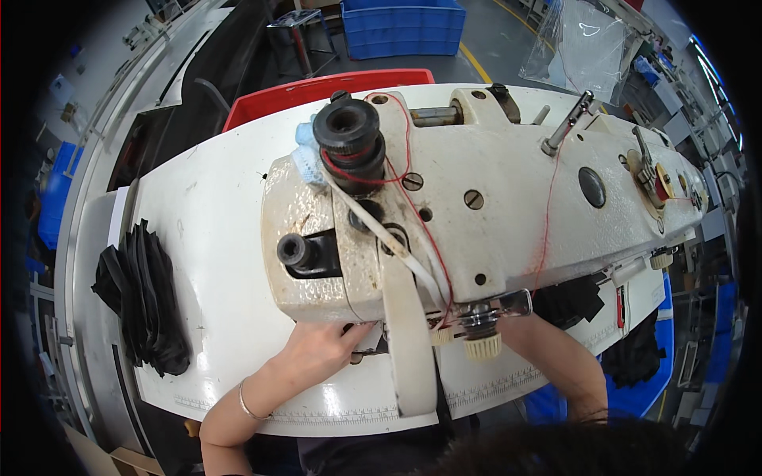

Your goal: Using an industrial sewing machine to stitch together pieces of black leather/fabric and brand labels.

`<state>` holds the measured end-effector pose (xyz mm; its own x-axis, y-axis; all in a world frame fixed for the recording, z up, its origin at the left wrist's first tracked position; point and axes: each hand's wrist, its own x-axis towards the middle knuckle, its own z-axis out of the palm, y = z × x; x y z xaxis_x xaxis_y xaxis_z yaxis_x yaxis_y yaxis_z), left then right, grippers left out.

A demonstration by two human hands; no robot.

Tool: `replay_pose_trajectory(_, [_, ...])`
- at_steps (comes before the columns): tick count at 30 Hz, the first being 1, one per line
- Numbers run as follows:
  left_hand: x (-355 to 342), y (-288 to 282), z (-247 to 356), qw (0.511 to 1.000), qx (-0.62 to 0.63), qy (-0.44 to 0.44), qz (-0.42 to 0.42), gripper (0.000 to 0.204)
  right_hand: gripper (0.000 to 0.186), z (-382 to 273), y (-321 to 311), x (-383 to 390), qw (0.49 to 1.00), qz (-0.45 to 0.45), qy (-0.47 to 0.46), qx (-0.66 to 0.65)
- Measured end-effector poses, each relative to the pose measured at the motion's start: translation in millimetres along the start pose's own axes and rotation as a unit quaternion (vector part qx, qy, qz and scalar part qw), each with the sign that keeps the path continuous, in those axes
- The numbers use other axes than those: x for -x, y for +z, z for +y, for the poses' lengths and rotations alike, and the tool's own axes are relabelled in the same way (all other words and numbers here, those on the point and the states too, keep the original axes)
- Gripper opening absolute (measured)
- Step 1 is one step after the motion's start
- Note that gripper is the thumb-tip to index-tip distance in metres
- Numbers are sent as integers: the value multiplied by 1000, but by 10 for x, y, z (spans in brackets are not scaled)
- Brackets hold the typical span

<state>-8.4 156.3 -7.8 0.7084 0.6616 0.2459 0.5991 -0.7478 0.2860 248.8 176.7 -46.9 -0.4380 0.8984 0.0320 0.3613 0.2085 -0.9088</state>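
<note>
A cream-white sewing machine (508, 182) fills the middle of the view, with red thread (544, 230) running over its head. My left hand (317, 349) lies by the lower left end of the machine head, its thumb near a small metal part; the fingertips are hidden beneath the head. My right hand (520, 329) reaches under the machine arm from the right, its fingers out of sight behind it. What either hand holds does not show. A narrow black strip (442, 397) hangs over the table's front edge between my arms.
On the white table (214, 238), a pile of black fabric pieces (143, 301) lies at left; more black fabric (567, 301) lies at right. Black pieces sit in a blue bin (667, 341). A red bin (317, 89) and blue crate (405, 28) stand beyond.
</note>
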Motion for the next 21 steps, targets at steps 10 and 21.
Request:
replay_pose_trajectory(10, [-74,6,-60,998,-59,27,-5,36,21,-7,211,-37,759,-45,-382,525])
replay_pose_trajectory(21, [-43,-39,68,982,-20,-189,-21,10,26,-234,114,-50,798,34,-346,492])
